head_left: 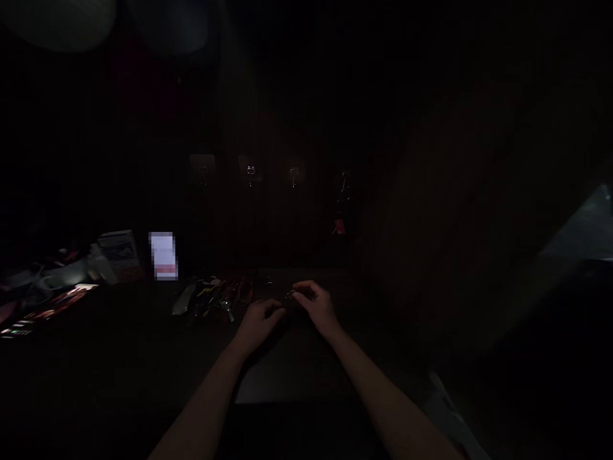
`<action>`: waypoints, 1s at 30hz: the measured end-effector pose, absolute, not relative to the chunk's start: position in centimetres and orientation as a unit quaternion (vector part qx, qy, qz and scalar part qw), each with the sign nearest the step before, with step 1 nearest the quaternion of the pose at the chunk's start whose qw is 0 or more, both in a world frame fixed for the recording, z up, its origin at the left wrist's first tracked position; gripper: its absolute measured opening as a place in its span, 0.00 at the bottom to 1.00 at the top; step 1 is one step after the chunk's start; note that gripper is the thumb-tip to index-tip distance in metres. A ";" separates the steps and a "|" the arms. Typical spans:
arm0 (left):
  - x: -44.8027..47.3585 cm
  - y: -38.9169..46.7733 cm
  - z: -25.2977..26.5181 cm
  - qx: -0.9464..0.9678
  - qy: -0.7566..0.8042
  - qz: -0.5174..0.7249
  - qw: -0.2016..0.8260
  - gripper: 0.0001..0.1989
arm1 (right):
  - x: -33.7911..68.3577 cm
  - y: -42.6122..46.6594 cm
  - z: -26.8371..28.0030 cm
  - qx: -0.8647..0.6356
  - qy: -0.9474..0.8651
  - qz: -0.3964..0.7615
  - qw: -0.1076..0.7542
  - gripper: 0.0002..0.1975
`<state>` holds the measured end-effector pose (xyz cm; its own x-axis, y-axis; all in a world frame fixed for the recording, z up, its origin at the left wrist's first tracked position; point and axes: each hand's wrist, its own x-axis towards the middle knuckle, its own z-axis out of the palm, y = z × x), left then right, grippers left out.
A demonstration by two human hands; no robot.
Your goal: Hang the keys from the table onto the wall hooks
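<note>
Very dim light hides most detail. My right hand [317, 308] has its thumb and fingers drawn together at a small shiny metal piece [288, 296], whose kind I cannot make out. Close by on the left, my left hand [261, 321] is curled above the dark surface, thumb and forefinger brought near each other. Whatever its fingertips hold is lost in shadow. Just beyond the left hand lies a jumbled pile of small items [220, 295], with several key-like shiny and coloured pieces. A pale sheet-like patch [268, 386] shows under my wrists.
A lit, blurred-out screen [163, 255] stands upright at the left, beside a box [119, 255]. Cluttered items and a glossy colourful strip [52, 310] lie farther left. Several metal hooks [251, 171] line the back wall; a pinkish-red tag [339, 226] hangs at the right one.
</note>
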<state>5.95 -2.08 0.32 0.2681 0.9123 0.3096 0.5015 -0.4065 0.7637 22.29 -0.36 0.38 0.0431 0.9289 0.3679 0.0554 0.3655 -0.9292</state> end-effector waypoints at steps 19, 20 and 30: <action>5.6 -2.4 0.7 0.687 0.430 0.409 0.419 0.24 | 22.2 -0.7 0.6 -0.429 -0.645 0.303 0.555 0.05; 5.6 -2.4 0.7 0.687 0.431 0.410 0.417 0.24 | 22.1 -0.8 0.6 -0.429 -0.640 0.314 0.556 0.06; 5.6 -2.1 0.6 0.693 0.473 0.404 0.364 0.26 | 22.2 -0.4 0.5 -0.422 -0.580 0.380 0.584 0.09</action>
<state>5.55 -2.08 0.60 0.2257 0.9502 0.2150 0.3621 -0.2867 0.8869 22.19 -0.39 0.47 0.0384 0.9332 0.3574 0.0459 0.3556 -0.9335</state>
